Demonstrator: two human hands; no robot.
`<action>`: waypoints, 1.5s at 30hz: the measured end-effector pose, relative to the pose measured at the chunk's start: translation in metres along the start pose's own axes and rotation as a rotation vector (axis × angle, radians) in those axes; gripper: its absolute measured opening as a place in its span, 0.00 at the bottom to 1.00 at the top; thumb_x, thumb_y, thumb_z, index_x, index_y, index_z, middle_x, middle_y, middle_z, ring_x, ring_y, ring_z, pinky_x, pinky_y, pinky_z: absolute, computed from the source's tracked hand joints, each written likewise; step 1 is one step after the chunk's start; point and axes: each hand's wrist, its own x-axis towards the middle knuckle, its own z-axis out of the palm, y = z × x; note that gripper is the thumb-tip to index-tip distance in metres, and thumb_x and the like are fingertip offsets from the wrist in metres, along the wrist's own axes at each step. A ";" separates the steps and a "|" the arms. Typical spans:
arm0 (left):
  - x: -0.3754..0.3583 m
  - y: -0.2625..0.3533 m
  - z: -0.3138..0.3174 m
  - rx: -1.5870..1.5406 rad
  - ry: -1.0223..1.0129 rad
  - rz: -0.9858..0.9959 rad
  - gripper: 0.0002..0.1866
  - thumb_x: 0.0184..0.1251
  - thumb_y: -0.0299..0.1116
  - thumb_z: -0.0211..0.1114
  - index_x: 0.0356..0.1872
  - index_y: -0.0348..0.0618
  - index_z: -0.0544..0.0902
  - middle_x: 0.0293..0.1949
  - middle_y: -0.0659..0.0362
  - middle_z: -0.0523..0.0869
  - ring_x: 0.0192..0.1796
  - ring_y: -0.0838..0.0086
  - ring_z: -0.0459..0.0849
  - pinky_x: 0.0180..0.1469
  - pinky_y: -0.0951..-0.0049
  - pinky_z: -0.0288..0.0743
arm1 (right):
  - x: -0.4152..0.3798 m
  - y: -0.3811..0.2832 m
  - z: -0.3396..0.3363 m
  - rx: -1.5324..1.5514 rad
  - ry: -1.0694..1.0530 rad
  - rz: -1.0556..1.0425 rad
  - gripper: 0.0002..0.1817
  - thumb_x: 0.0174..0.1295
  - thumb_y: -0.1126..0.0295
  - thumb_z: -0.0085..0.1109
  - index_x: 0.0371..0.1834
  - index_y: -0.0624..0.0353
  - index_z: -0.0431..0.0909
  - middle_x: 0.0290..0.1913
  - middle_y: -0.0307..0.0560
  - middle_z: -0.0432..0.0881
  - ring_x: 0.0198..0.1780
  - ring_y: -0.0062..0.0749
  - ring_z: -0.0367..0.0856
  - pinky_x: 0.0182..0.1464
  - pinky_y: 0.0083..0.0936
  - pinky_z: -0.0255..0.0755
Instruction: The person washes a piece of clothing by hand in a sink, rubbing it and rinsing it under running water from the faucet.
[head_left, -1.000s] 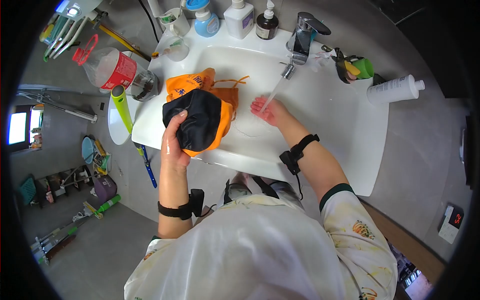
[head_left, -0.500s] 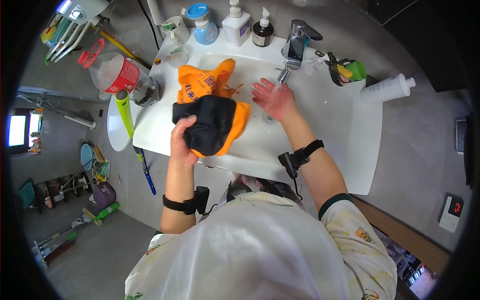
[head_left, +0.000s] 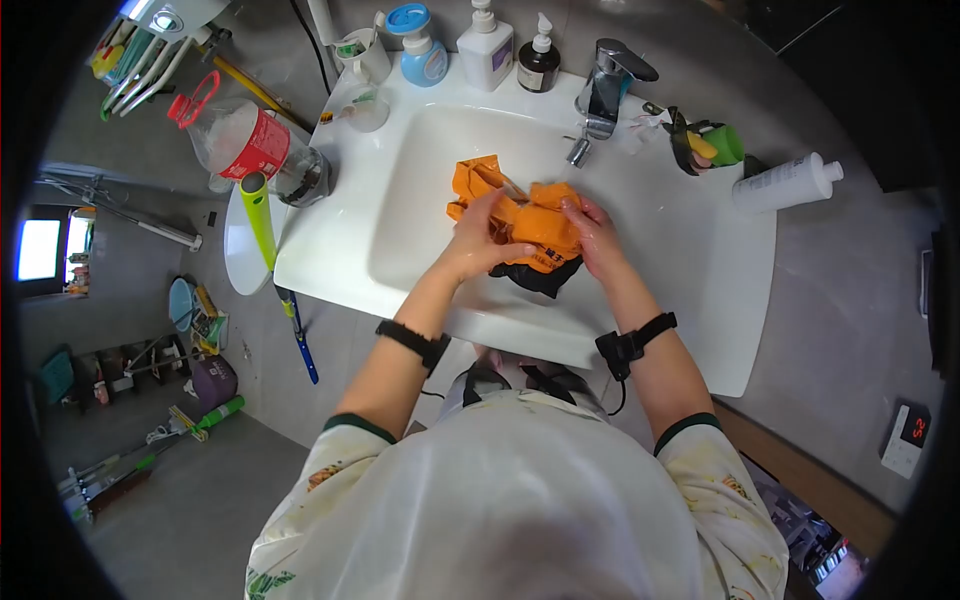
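A bunched orange-and-black cloth (head_left: 545,228) with dark lettering is held low over the basin of the white sink (head_left: 420,180). My left hand (head_left: 478,240) grips its left side, thumb and fingers curled around a fold. On the other side my right hand (head_left: 598,238) pinches the orange fabric between thumb and fingers. The black part hangs underneath, toward the sink's front edge. Just behind the cloth stands the chrome faucet (head_left: 603,100), its small spout (head_left: 578,152) pointing down into the basin.
Along the back ledge are a blue foam-pump bottle (head_left: 424,62), a white pump bottle (head_left: 487,50) and a dark pump bottle (head_left: 539,64). A large red-labelled plastic bottle (head_left: 255,145) stands left. On the right, a white bottle (head_left: 785,183) lies near a green cup (head_left: 724,146).
The cloth has moved right and down into the basin and is now bunched up. My right hand has left the spout and closed on the cloth; water no longer shows there.
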 end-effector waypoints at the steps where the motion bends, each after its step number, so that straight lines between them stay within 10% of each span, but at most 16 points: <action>1: 0.006 0.003 -0.002 0.003 -0.001 -0.001 0.37 0.50 0.46 0.75 0.59 0.40 0.72 0.52 0.47 0.75 0.51 0.65 0.75 0.59 0.68 0.69 | -0.003 -0.005 0.001 0.019 0.025 -0.056 0.16 0.65 0.63 0.59 0.50 0.62 0.76 0.44 0.38 0.80 0.46 0.19 0.76 0.50 0.18 0.68; 3: 0.020 0.012 -0.006 0.049 -0.431 -0.172 0.21 0.57 0.40 0.71 0.48 0.37 0.81 0.36 0.54 0.82 0.36 0.72 0.79 0.46 0.73 0.75 | -0.002 -0.013 -0.007 0.041 0.094 -0.128 0.15 0.65 0.64 0.59 0.49 0.62 0.77 0.43 0.37 0.80 0.45 0.17 0.75 0.49 0.17 0.68; 6: 0.035 0.012 -0.014 0.140 -0.199 0.003 0.13 0.63 0.37 0.67 0.37 0.34 0.84 0.25 0.58 0.82 0.28 0.79 0.79 0.37 0.76 0.74 | -0.001 -0.027 -0.022 0.092 0.217 -0.232 0.13 0.65 0.64 0.59 0.47 0.61 0.77 0.41 0.36 0.79 0.42 0.16 0.74 0.48 0.15 0.66; 13: 0.042 0.063 -0.030 -0.437 -0.134 -0.102 0.13 0.65 0.38 0.66 0.37 0.36 0.84 0.30 0.65 0.82 0.33 0.83 0.75 0.40 0.80 0.72 | -0.004 -0.066 -0.012 -0.114 0.215 -0.405 0.09 0.66 0.65 0.58 0.40 0.60 0.76 0.33 0.32 0.75 0.38 0.14 0.70 0.44 0.14 0.63; 18: 0.049 0.061 -0.062 0.201 -0.315 -0.040 0.14 0.60 0.35 0.71 0.40 0.34 0.83 0.31 0.65 0.83 0.35 0.81 0.77 0.42 0.80 0.73 | 0.009 -0.065 -0.031 -0.184 0.119 -0.416 0.10 0.65 0.67 0.60 0.43 0.61 0.76 0.34 0.34 0.76 0.38 0.16 0.71 0.44 0.13 0.65; 23: 0.066 0.072 -0.083 -0.390 -0.075 -0.148 0.14 0.52 0.36 0.75 0.34 0.38 0.84 0.28 0.63 0.85 0.33 0.83 0.81 0.39 0.78 0.76 | 0.012 -0.073 -0.028 -0.328 -0.128 -0.145 0.14 0.61 0.69 0.64 0.48 0.62 0.77 0.39 0.39 0.80 0.45 0.20 0.77 0.49 0.16 0.69; 29: 0.067 0.076 -0.101 0.440 -0.187 -0.086 0.10 0.53 0.34 0.74 0.29 0.38 0.83 0.25 0.64 0.84 0.30 0.84 0.79 0.36 0.81 0.74 | 0.001 -0.123 -0.037 -0.762 -0.321 -0.129 0.17 0.57 0.68 0.66 0.49 0.61 0.78 0.41 0.43 0.82 0.47 0.29 0.80 0.52 0.21 0.71; 32: 0.064 0.081 -0.119 -0.125 -0.232 -0.196 0.08 0.55 0.31 0.72 0.28 0.39 0.82 0.34 0.60 0.85 0.37 0.78 0.81 0.43 0.76 0.74 | 0.002 -0.126 -0.050 -1.407 -0.319 -0.016 0.17 0.58 0.65 0.65 0.47 0.63 0.78 0.44 0.42 0.81 0.49 0.31 0.79 0.54 0.24 0.71; 35: 0.060 0.059 -0.099 -0.200 -0.564 0.070 0.13 0.56 0.37 0.72 0.32 0.37 0.81 0.48 0.55 0.80 0.53 0.71 0.77 0.57 0.73 0.70 | 0.026 -0.070 -0.091 -0.844 -0.071 -0.421 0.17 0.62 0.61 0.60 0.47 0.62 0.77 0.47 0.40 0.79 0.50 0.30 0.79 0.51 0.24 0.72; 37: 0.056 0.043 -0.061 -0.143 -0.620 -0.115 0.22 0.59 0.47 0.69 0.43 0.37 0.79 0.58 0.54 0.73 0.61 0.69 0.71 0.63 0.72 0.64 | 0.013 -0.055 -0.058 0.290 0.137 -0.006 0.16 0.66 0.59 0.56 0.47 0.59 0.77 0.50 0.41 0.77 0.46 0.28 0.78 0.46 0.24 0.72; 39: 0.051 0.017 -0.004 -0.509 -0.332 -0.422 0.32 0.60 0.57 0.64 0.56 0.40 0.74 0.59 0.54 0.73 0.60 0.68 0.72 0.62 0.71 0.65 | 0.008 -0.041 -0.018 0.372 0.163 -0.034 0.14 0.67 0.59 0.55 0.46 0.57 0.76 0.47 0.40 0.79 0.45 0.27 0.78 0.45 0.23 0.71; 41: 0.059 0.031 0.029 -0.840 -0.233 -0.667 0.41 0.63 0.62 0.57 0.68 0.43 0.57 0.62 0.54 0.69 0.57 0.64 0.74 0.58 0.67 0.68 | 0.020 -0.006 -0.004 0.061 0.141 -0.195 0.13 0.67 0.59 0.54 0.41 0.58 0.76 0.40 0.40 0.81 0.40 0.28 0.79 0.43 0.25 0.72; 43: 0.063 0.026 0.054 -0.942 -0.200 -0.678 0.39 0.65 0.63 0.54 0.64 0.39 0.64 0.57 0.55 0.74 0.53 0.68 0.76 0.55 0.71 0.70 | 0.012 -0.001 0.030 -0.628 0.343 -0.439 0.14 0.68 0.58 0.54 0.36 0.59 0.75 0.30 0.39 0.80 0.34 0.24 0.78 0.38 0.25 0.72; 45: 0.057 0.032 0.068 -1.028 -0.147 -0.586 0.37 0.66 0.63 0.52 0.60 0.38 0.70 0.52 0.56 0.77 0.52 0.74 0.76 0.53 0.76 0.70 | 0.013 -0.006 0.040 -0.692 0.408 -0.529 0.14 0.68 0.59 0.54 0.35 0.60 0.75 0.28 0.39 0.79 0.31 0.21 0.75 0.35 0.24 0.70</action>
